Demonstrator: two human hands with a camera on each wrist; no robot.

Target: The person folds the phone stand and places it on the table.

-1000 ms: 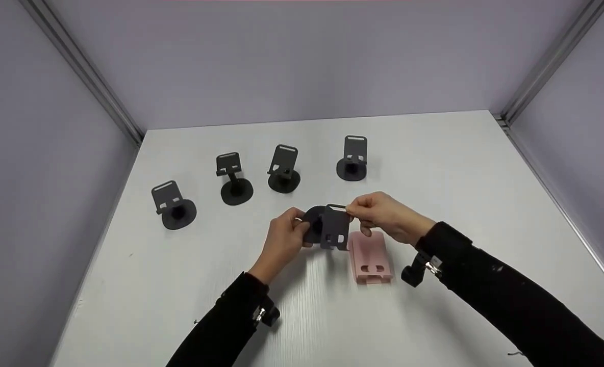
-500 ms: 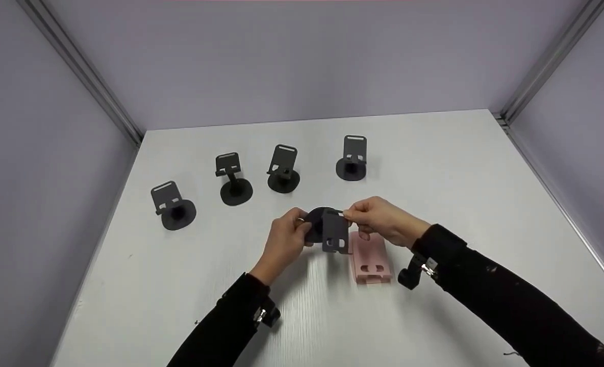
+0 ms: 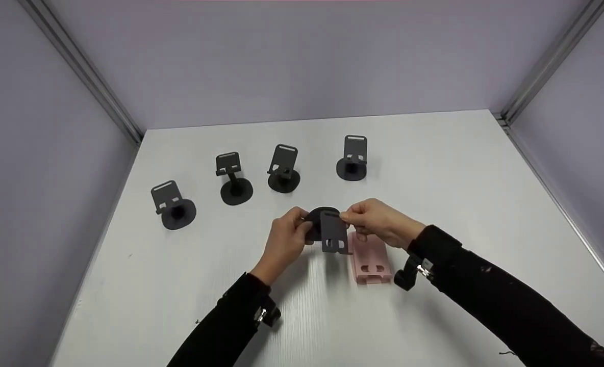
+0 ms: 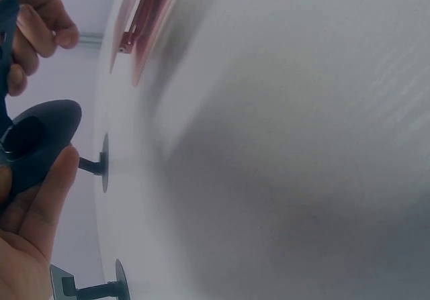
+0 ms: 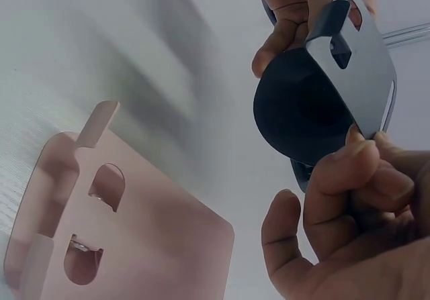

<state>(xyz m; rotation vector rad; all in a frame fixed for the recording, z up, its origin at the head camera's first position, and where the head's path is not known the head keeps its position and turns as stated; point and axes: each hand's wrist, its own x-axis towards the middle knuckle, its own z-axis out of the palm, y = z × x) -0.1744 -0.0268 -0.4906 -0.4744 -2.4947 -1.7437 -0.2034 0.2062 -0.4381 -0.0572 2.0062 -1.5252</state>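
My left fingers (image 3: 303, 228) gripped the black base (image 3: 315, 233); my right fingers (image 3: 352, 216) pinched its plate (image 3: 333, 230) (long axis nearly toward six o'clock).

Over a white table (image 3: 460, 178), a person's left hand (image 3: 285, 238) holds a black stand (image 3: 334, 233) whose plate the right hand (image 3: 381, 223) pinches, near a pink stand (image 3: 370, 259), four more black stands (image 3: 236, 191) beyond.

The left sleeve (image 3: 215, 329) and right sleeve (image 3: 506, 298) are both showing black, running down to the wrists. A stubby black left camera (image 3: 272, 317) and right camera (image 3: 405, 280) are jutting out there, silver clips (image 3: 424, 268) glinting beside them. The right sleeve is carrying pale specks (a mottled patch (image 3: 601, 351) is appearing higher up, too).
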